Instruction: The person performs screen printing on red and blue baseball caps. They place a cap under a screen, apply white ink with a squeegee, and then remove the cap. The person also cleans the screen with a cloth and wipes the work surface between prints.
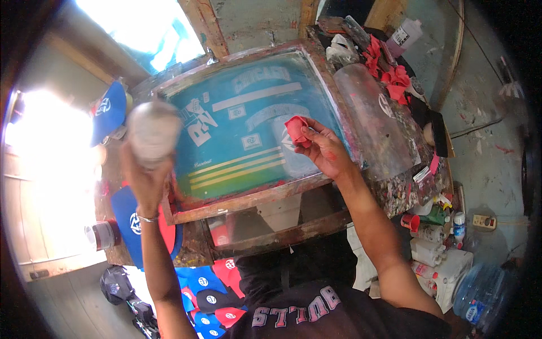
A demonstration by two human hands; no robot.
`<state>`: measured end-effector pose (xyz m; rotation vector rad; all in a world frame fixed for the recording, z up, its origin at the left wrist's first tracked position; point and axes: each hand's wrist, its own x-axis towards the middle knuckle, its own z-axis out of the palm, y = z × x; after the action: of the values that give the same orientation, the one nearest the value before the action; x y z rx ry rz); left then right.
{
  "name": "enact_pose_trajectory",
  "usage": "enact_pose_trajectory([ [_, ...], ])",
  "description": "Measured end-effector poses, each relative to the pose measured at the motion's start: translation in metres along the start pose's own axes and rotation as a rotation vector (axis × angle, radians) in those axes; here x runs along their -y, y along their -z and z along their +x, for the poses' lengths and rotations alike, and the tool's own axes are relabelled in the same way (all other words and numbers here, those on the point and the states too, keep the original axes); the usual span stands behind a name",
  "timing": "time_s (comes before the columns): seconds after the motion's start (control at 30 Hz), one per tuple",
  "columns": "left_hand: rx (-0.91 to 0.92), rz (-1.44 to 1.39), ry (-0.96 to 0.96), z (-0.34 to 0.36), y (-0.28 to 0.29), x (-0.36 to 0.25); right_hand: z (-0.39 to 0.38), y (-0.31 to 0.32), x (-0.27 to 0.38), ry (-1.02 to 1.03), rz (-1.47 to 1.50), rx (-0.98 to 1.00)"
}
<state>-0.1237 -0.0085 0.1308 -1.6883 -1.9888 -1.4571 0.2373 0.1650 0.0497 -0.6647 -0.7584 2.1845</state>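
Observation:
My right hand (324, 150) presses a crumpled red rag (296, 130) against the teal mesh of a wooden screen-printing frame (254, 199), near the frame's right side. The mesh (237, 130) carries pale stencil shapes and stripes. My left hand (148, 182) is raised at the frame's left edge and grips a whitish round container (152, 131), blurred by motion. A thin bracelet sits on that wrist.
Blue caps (109, 110) lie left of the frame, and several blue, red and black caps (206, 294) are piled on the floor below. A clear curved sheet (375, 121), red rags (395, 76) and bottles (405, 34) crowd the paint-spattered bench at right. A large water jug (480, 296) stands lower right.

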Motion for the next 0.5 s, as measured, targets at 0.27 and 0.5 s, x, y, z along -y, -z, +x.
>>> enact_pose_trajectory([
  [0.27,0.519,0.346,-0.215,-0.032,-0.060,-0.082,-0.009,-0.008,-0.021,0.004,-0.047,-0.070],
  [0.5,0.643,0.453,-0.281,-0.022,-0.076,-0.101,-0.021,-0.004,-0.025,0.020,-0.115,-0.108],
])
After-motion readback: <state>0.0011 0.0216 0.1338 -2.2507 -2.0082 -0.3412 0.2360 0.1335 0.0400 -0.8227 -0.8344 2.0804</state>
